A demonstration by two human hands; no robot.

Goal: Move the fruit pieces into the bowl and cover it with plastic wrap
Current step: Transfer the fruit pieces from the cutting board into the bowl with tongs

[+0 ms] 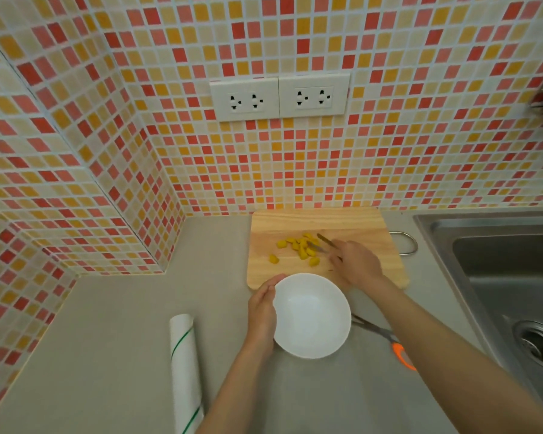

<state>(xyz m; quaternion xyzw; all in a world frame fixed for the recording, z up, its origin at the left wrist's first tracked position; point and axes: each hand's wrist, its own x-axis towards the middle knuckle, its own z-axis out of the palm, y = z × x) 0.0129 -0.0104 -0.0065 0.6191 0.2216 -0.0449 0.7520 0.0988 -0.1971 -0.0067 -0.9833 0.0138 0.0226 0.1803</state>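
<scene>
White and round, the bowl (pixel 311 314) stands empty in the lower middle of the frame, and the left hand (pixel 262 311) curls around its left rim. The right hand (pixel 356 266) reaches over the wooden board (pixel 326 220), its fingers closed on tongs (pixel 322 244) whose tips touch the yellow fruit pieces (pixel 298 247). A smooth roll of plastic wrap (pixel 184 364) lies at lower left.
</scene>
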